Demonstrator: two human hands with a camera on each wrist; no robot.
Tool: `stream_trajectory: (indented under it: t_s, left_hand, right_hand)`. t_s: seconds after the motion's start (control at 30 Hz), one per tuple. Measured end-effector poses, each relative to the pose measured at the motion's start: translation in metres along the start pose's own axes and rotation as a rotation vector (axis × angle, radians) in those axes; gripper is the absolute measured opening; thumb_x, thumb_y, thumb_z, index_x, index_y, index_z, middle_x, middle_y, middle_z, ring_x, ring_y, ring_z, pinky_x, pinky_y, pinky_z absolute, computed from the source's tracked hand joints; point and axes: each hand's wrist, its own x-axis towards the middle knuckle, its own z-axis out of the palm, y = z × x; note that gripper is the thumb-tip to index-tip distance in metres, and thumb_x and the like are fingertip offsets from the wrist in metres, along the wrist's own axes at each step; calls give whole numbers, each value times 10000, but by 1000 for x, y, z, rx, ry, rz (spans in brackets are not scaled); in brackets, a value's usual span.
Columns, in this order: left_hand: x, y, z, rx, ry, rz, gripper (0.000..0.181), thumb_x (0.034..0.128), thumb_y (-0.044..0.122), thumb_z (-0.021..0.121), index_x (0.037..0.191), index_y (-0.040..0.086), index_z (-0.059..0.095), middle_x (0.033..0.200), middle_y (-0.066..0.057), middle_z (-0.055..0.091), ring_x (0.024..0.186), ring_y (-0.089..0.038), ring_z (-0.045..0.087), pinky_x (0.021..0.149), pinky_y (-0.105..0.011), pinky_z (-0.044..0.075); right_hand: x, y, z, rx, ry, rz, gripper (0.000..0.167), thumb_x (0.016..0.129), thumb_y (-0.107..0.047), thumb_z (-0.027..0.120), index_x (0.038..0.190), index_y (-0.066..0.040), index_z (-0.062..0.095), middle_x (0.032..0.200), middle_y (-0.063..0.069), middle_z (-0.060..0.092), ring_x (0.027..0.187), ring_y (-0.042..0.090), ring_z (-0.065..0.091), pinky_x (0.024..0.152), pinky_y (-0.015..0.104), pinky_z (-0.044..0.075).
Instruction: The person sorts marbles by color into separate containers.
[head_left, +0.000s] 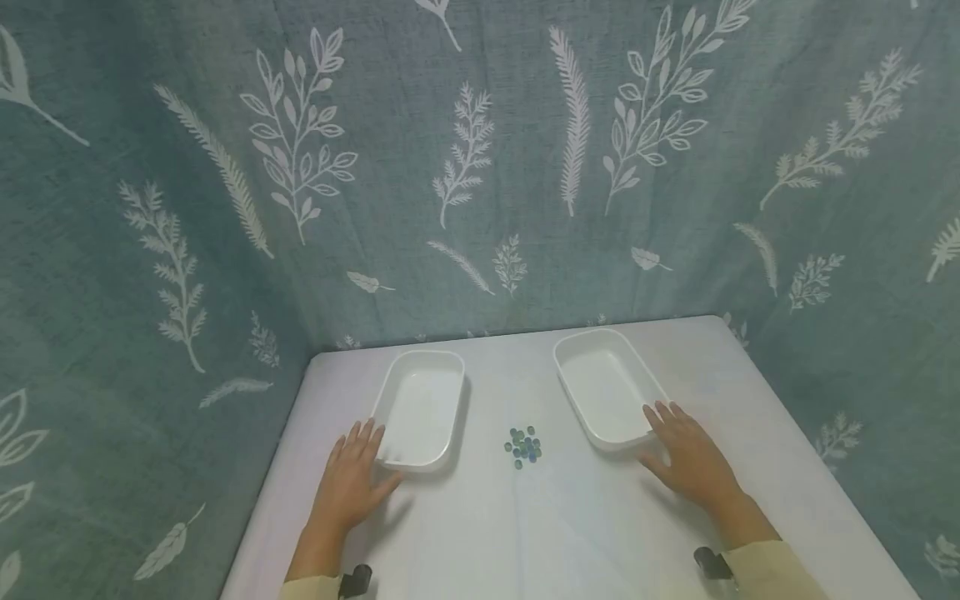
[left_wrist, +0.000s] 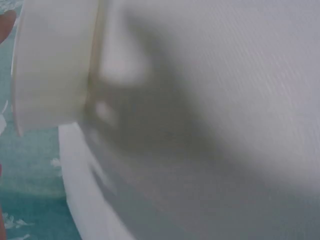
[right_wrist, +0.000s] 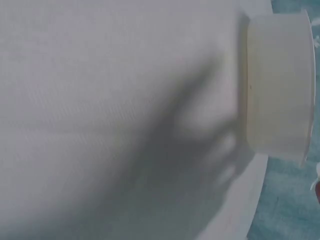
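With left hand (head_left: 350, 487) and right hand (head_left: 692, 460) loosely spread at left tray (head_left: 420, 408) and right tray (head_left: 609, 387), I'd keep any nudge feather-light so nothing bumps those blue-green beads (head_left: 525, 447) between the trays on the desk (head_left: 495, 533).

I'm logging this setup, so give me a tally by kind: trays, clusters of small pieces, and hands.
Left tray and right tray: 2 trays
Small blue and green pieces: 1 cluster
Left hand and right hand: 2 hands
Total: 5
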Motion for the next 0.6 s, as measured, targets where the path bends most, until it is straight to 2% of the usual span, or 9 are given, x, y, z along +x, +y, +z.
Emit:
stream_trajectory:
  t_s: [0.2,0.37,0.47,0.6]
  left_hand:
    - [-6,-4,4,4,-11,-49,889,830,577,674,1478,40,386,1536,-182,322,1421,-395,228,1158,-535,118]
    - [-10,-7,9,-16,14,-92,859,840,531,686,1466,22,392,1516,-225,333,1402,-423,251,1144,-553,157]
    - [-11,-8,11,-67,45,-128,845,842,515,692,1450,3,405,1495,-252,352,1383,-441,281,1116,-587,206]
    - [-13,-10,17,-204,62,-228,841,876,541,645,1455,-10,382,1496,-258,344,1375,-451,290,1087,-626,241]
  right_hand:
    - [1,-17,-1,52,34,-27,719,816,-342,774,1407,-40,498,1418,195,487,1329,399,394,1041,554,358]
    - [5,-29,0,88,90,-88,680,787,-241,802,1375,-33,529,1375,166,540,1291,359,458,1011,528,406]
    - [10,-36,3,117,129,-130,646,777,-205,801,1347,-28,554,1341,147,572,1246,330,510,994,499,433]
    - [18,-49,8,176,168,-161,577,778,-188,791,1297,-29,594,1270,125,622,1179,304,566,963,462,469]
